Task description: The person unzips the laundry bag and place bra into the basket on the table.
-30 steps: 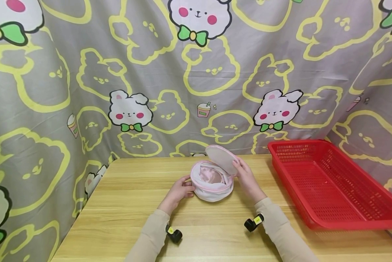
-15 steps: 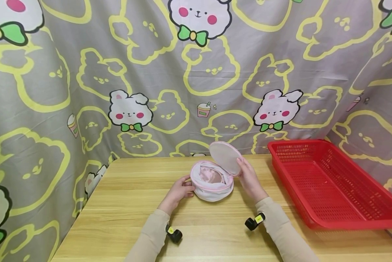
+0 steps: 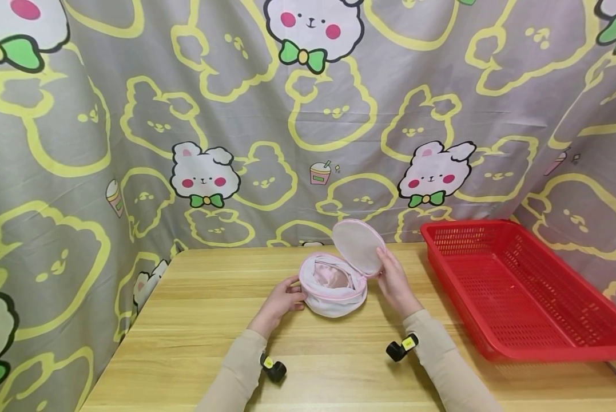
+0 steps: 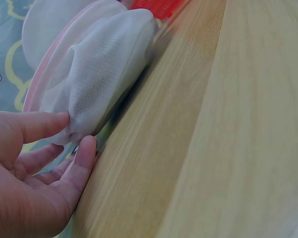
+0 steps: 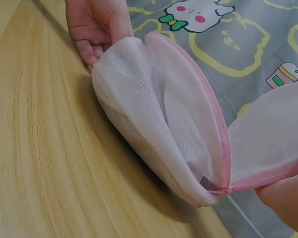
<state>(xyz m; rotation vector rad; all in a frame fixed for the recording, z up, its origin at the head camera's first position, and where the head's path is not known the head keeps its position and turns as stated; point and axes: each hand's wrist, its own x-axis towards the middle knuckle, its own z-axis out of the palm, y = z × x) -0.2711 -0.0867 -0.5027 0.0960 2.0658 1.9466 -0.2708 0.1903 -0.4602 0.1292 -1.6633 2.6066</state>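
Bag [image 3: 333,306] is on the table [image 3: 210,303], lid [image 3: 358,246] up, left of the basket [image 3: 560,353]. Left hand [image 3: 283,298] pinches the bag's side; right hand [image 3: 395,283] grips the lid's edge, some of its fingers hidden behind it. Right wrist view cuts that hand at the frame edge. Shiny pink cloth [image 3: 330,276] inside, partly covered by the mesh, shape unclear. Basket's right side runs out of frame. Yellow labels [image 3: 408,343] on both wrist cams [image 3: 274,371]: text too small to read.
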